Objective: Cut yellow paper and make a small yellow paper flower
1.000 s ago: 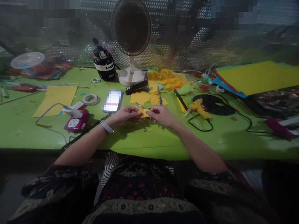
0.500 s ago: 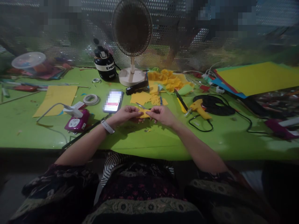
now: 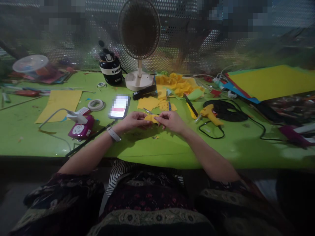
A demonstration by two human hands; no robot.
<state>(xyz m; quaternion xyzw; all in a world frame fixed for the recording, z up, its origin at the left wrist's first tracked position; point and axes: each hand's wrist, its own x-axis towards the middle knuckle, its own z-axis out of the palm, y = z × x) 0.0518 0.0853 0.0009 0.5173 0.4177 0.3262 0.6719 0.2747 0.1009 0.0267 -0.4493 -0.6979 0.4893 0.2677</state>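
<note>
Room: dim, with a cool greyish cast.
Perforated screen (image 3: 81, 49): specks of light show through its holes from the far side; its left and right ends look smeared.
Fan (image 3: 139, 29): its head is dark against that backlight.
Phone (image 3: 119, 106): glowing, the brightest patch, its display masked by mosaic blocks.
Green table (image 3: 157, 147): soft shadows below the left hand (image 3: 135, 120) and right hand (image 3: 169, 121); small glare spots near left.
Yellow piece (image 3: 152, 118): soft, fine detail lost.
Sleeves (image 3: 56, 203): almost black, stretched toward the near corners.
</note>
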